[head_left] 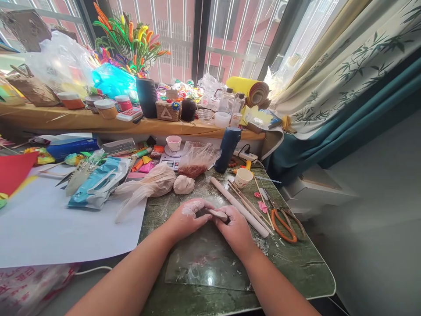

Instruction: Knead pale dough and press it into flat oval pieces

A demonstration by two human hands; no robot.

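Note:
Between my two hands is a small flattened piece of pale clay (218, 214), held above the dark green table (296, 267). My left hand (192, 217) pinches its left end with thumb and fingers, and white powder covers the back of that hand. My right hand (236, 224) is closed round the other end. A lump of the same pale clay (184, 184) sits just beyond my left hand, beside a plastic bag of clay (161, 177). Right of my hands lie a rolling pin (241, 208) and several thin wooden sticks (253, 204).
Orange-handled scissors (284, 226) lie near the table's right edge. A paper cup (244, 177) and a dark blue bottle (228, 150) stand behind the rolling pin. White paper (108, 232) and a pack of wipes (98, 182) take up the left. The cluttered windowsill (197, 127) runs along the back.

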